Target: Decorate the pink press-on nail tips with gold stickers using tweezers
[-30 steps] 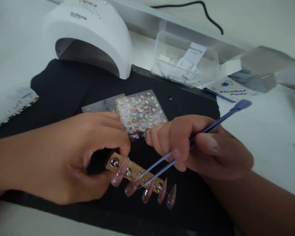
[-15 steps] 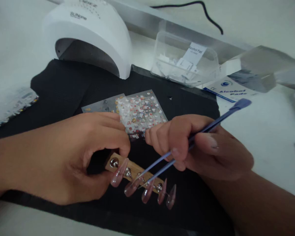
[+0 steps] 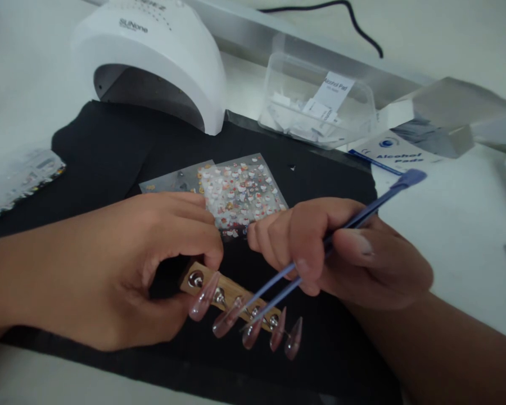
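Note:
My left hand (image 3: 152, 270) is closed on the left end of a wooden nail stand (image 3: 231, 292). Several pointed, clear pink false nails (image 3: 204, 298) sit on metal posts along the stand. Blue tweezers (image 3: 295, 281) are pinched between the thumb and fingers of my right hand (image 3: 333, 247). The tweezers' two tips lie over the middle nails, a small gap between them; whether they touch a nail I cannot tell. Just beyond my hands, a sheet of small stickers (image 3: 242, 188) overlaps a second sticker sheet (image 3: 177, 179).
A white nail lamp (image 3: 172, 50) stands at the back left on a black mat (image 3: 152, 135). Behind the mat is a clear plastic box (image 3: 316, 107) of packets. An opened alcohol pads box (image 3: 438, 115) lies to the right. A bag of small pieces (image 3: 21, 177) is at left.
The tweezers' tips have shifted slightly to the right across the nails, from the second one toward the third. My left hand and the nail stand have stayed in place.

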Available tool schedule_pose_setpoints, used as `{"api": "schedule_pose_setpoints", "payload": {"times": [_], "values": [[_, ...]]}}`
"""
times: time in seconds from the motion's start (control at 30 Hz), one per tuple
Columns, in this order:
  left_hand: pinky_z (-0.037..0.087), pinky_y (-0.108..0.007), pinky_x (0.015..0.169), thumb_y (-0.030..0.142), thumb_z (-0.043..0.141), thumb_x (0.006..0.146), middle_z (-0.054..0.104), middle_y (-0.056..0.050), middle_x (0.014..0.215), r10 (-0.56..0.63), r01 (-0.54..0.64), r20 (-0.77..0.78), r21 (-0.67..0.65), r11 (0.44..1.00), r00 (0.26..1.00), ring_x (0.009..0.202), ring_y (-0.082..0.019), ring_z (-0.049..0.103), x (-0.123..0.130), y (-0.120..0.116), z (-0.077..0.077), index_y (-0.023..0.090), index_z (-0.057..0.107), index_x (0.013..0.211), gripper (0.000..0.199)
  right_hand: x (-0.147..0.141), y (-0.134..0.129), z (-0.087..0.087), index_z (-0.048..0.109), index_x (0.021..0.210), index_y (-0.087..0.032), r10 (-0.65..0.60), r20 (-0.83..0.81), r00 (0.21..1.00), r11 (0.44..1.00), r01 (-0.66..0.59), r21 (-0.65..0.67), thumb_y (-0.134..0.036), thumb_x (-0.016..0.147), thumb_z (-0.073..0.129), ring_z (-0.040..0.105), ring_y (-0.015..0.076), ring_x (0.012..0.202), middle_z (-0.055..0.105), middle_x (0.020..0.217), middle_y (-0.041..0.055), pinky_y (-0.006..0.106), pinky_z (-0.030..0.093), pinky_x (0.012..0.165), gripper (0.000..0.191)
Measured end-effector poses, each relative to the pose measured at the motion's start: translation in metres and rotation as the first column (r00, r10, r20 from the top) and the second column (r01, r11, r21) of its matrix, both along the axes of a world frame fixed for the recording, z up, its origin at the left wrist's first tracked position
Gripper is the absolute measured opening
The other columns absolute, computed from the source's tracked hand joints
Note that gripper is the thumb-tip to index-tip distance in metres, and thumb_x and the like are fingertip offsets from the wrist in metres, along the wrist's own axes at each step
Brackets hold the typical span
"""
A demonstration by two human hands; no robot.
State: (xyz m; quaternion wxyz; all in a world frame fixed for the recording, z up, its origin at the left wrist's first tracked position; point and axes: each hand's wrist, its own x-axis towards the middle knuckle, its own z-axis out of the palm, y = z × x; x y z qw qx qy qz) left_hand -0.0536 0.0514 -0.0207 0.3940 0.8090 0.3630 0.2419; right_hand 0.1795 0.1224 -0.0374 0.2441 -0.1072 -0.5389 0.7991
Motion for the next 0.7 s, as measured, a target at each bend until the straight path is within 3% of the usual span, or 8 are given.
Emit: {"api": "schedule_pose_setpoints", "payload": {"times": [0.7], "values": [[0.048, -0.021, 0.068, -0.003, 0.061, 0.063, 0.068, 0.008, 0.076, -0.008, 0.008, -0.011, -0.029, 1.000, 1.000, 0.077, -0.012, 0.061, -0.0006, -0.0006, 0.0012, 0.024, 0.064, 0.071, 0.028, -0.0001, -0.0010, 0.0012, 0.072, 0.077, -0.015, -0.017, 0.014, 1.000, 1.000, 0.017, 0.011, -0.035, 0.094, 0.060, 0.051, 0.0128, 0.055, 0.059, 0.058, -0.0013, 0.031, 0.042, 0.065, 0.029]]}}
